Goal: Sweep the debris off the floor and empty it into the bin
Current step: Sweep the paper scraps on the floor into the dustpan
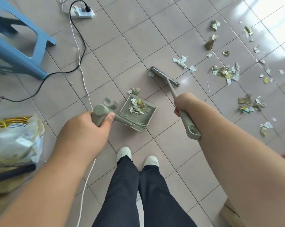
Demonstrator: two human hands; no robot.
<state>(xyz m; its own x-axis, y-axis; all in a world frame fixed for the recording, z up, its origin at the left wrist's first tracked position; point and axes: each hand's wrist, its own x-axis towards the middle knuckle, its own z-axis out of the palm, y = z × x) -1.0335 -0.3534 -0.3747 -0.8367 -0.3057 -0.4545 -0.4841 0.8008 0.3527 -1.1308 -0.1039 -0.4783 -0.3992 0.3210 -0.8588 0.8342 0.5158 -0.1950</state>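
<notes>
My left hand (87,128) grips the handle of a sage-green dustpan (148,119), whose pan rests on the tiled floor and holds some torn paper scraps (137,106). My right hand (183,103) is closed around the matching broom's handle (186,120). The broom head (164,77) touches the floor beyond the pan. A small scrap (134,91) lies just past the pan's lip. Several more torn paper and wrapper scraps (227,72) are scattered across the floor to the right. No bin is clearly in view.
A blue plastic stool (22,41) stands at the left, with a power strip (82,12) beyond it. Black and white cables (82,74) cross the floor near the pan. A plastic bag (17,141) of clutter sits at my left; my feet (137,155) are below the pan.
</notes>
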